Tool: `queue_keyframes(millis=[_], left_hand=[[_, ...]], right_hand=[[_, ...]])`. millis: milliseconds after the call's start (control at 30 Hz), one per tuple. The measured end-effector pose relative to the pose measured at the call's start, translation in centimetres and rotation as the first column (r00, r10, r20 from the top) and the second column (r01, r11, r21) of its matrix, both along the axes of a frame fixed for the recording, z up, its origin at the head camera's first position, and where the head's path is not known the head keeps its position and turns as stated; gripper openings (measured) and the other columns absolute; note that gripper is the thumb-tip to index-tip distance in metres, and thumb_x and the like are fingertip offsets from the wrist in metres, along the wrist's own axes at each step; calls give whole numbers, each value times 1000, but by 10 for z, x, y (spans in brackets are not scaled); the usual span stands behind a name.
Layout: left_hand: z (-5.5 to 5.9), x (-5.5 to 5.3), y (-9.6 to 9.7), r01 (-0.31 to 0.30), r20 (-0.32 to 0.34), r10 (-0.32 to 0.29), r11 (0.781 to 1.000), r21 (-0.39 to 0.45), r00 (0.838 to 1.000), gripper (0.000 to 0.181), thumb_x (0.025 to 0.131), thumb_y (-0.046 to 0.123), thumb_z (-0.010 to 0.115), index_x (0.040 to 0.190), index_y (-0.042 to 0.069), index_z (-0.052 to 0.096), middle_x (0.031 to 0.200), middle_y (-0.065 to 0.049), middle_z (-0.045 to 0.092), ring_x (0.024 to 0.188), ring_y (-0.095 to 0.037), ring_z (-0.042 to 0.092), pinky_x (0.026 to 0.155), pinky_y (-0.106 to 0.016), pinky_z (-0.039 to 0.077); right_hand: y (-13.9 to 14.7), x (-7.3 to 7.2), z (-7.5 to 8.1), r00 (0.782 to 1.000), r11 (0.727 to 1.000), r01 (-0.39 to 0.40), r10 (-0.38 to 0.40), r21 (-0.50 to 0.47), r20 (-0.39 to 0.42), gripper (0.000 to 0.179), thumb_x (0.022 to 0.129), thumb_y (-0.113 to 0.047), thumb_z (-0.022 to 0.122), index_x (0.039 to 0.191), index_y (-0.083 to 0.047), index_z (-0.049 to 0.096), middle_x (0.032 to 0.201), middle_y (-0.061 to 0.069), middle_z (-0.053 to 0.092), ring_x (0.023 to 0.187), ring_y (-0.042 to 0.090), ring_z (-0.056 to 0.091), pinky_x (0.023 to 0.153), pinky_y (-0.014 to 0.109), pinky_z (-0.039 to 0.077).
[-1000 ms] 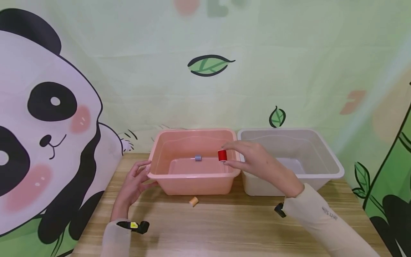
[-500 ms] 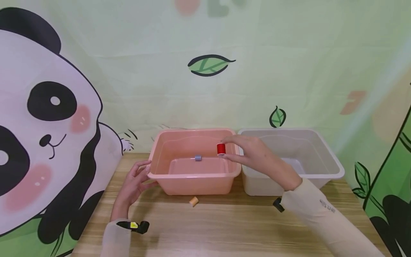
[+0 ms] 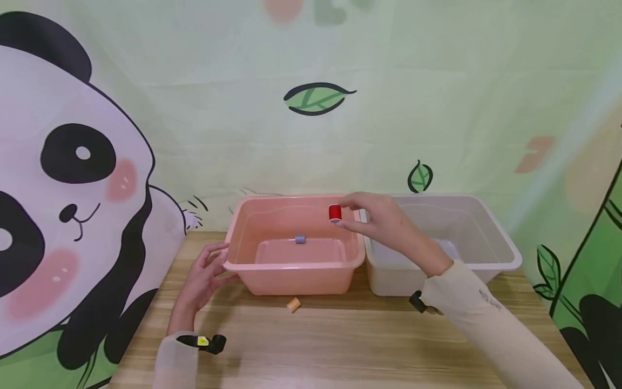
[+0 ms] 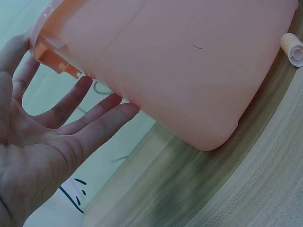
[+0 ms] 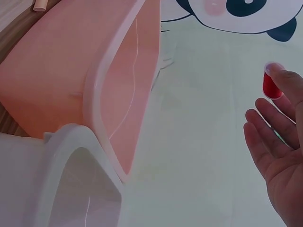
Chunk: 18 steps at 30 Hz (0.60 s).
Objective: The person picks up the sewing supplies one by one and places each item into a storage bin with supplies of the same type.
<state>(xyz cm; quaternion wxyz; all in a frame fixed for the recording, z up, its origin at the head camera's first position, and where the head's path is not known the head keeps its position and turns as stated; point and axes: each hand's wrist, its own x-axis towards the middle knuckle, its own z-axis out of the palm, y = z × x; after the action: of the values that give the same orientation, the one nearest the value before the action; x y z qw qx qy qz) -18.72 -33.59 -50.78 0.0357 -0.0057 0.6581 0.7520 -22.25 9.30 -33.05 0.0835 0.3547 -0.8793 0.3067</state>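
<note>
My right hand (image 3: 391, 221) pinches a red thread spool (image 3: 335, 213) between thumb and fingertips, upright above the right part of the pink basin (image 3: 296, 281). In the right wrist view the red spool (image 5: 271, 84) shows its pale end, with the other fingers spread below. At the basin's left end my left hand (image 3: 206, 275) touches the rim and side wall with nearly straight fingers, as the left wrist view shows of the left hand (image 4: 61, 127). A grey-blue spool (image 3: 299, 239) lies on its side on the basin floor.
A light orange spool (image 3: 293, 305) lies on the wooden table (image 3: 340, 346) just in front of the pink basin. To the right stands a grey-white basin (image 3: 491, 265), its rim against the pink one. A printed panda backdrop (image 3: 233, 135) hangs behind.
My right hand has risen with the red spool, tilting it so its underside shows more. The left hand, the basins and the other spools stay where they were.
</note>
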Motion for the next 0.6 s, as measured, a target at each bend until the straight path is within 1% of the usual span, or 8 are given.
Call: queue_keyframes(millis=[133, 333, 467, 600], left_hand=[[0, 0, -1, -2, 1, 2, 1000, -3, 1000, 41, 105, 31, 58, 142, 16, 47, 140, -8, 52, 123, -31, 64, 97, -63, 48], [0, 1, -1, 0, -1, 0, 1000, 0, 1000, 38, 106, 30, 57, 140, 17, 48, 139, -6, 53, 120, -28, 65, 99, -66, 46], [-1, 1, -1, 4, -5, -4, 1000, 8, 1000, 37, 106, 29, 57, 140, 17, 49, 139, -6, 53, 120, -29, 65, 97, -64, 48], [-1, 0, -1, 6, -10, -6, 1000, 17, 1000, 36, 106, 28, 56, 139, 17, 49, 138, -7, 52, 118, -28, 66, 94, -59, 52]], right_hand=[[0, -5, 0, 1000, 1000, 8, -8, -8, 1, 40, 92, -29, 78, 127, -11, 68, 121, 5, 71, 107, 24, 67, 89, 42, 60], [-3, -14, 1, 1000, 998, -15, 14, -59, -17, 37, 90, -25, 80, 122, -9, 69, 114, 4, 72, 102, 21, 68, 90, 39, 59], [-5, -18, 2, 1000, 996, -13, 13, -87, 1, 35, 90, -25, 80, 120, -10, 70, 112, 3, 73, 102, 22, 68, 91, 39, 59], [-6, -21, 2, 1000, 996, -2, 4, -89, 25, 36, 91, -25, 79, 121, -10, 69, 113, 4, 72, 104, 22, 68, 92, 40, 58]])
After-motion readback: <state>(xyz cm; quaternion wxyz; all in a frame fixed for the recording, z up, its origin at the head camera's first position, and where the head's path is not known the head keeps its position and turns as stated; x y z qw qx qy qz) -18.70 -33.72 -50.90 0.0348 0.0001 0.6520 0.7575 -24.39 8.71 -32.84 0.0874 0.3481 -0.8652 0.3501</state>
